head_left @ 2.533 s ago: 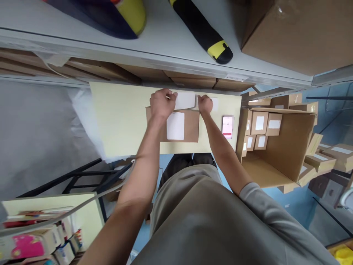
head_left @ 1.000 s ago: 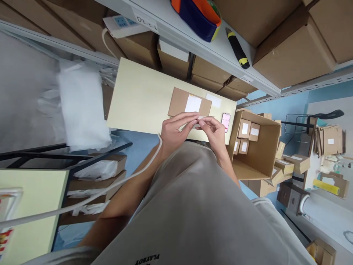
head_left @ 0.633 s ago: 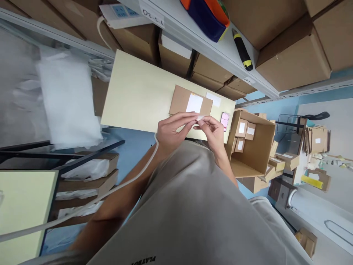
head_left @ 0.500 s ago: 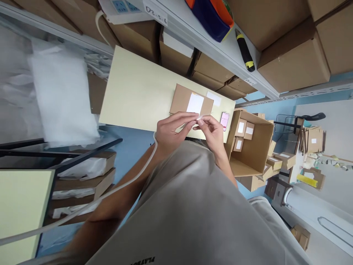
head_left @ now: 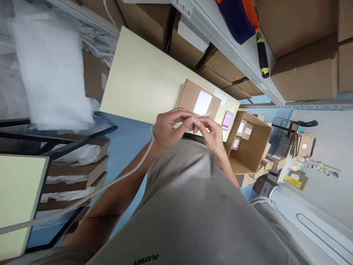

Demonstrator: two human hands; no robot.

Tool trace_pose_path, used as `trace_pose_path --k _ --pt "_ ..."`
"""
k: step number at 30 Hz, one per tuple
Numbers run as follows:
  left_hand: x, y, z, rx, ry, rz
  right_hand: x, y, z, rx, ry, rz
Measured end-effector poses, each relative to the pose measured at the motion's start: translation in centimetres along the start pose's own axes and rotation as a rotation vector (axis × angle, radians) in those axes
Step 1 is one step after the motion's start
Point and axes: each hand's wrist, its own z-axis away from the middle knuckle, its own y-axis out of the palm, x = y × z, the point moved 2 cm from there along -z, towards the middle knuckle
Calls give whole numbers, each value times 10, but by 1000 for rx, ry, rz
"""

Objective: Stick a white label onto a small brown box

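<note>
My left hand (head_left: 168, 129) and my right hand (head_left: 210, 131) meet in front of my chest, fingertips pinched together on a thin white slip of paper (head_left: 203, 115). Both hover above the near edge of a pale yellow table (head_left: 138, 81). A flat brown cardboard parcel (head_left: 190, 97) with a white label (head_left: 202, 103) lies on the table just beyond my fingers. A second white label (head_left: 220, 96) lies on the table past the parcel. A phone with a pink screen (head_left: 227, 120) rests at the table's right end.
An open carton (head_left: 255, 147) holding several small labelled boxes stands right of the table. A grey shelf (head_left: 228, 44) above carries a black-and-yellow knife (head_left: 262, 55), a blue-orange tape dispenser (head_left: 239, 18) and brown boxes. White foam sheets (head_left: 52, 73) pile at the left. A white cable (head_left: 82, 198) runs along my left arm.
My hands left the label on the parcel and came back toward my chest, pinching the thin slip. The view has swung; the hands stay together.
</note>
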Motion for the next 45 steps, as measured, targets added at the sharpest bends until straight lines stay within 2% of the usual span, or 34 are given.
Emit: trace_pose_path --k 5,11,19,22,24,27,30,33,35,36,38,41,43,45 --pt "7 -17 4 -3 -88 106 -1 11 -11 84 -7 53" --pt "14 -34 7 -80 -90 182 -1 26 -24 177 19 90" --pt "24 -47 8 -133 -137 227 1 35 -39 270 11 155" --pt "37 -49 6 -192 -195 198 0 37 -40 262 45 198" --pt "54 -55 3 -301 -250 186 -3 36 -43 240 73 217" --pt "92 -78 3 -563 -318 236 -18 27 -55 170 138 225" --pt "126 -119 15 -812 -326 325 -47 12 -79 52 246 220" --pt "139 -165 43 -1114 -213 311 -79 10 -107 -50 372 172" --pt "132 -186 60 -1225 -86 216 -94 28 -126 -31 412 127" --pt "125 -192 66 -1268 -33 159 -98 44 -137 18 410 107" --pt "106 -194 72 -1347 29 60 -98 88 -161 165 364 72" --pt "75 -178 67 -1389 32 -62 -78 172 -212 355 238 -16" --pt "58 -161 61 -1325 7 -118 -59 221 -249 405 182 -59" --pt "47 -144 57 -1221 -29 -164 -42 251 -276 413 172 -66"
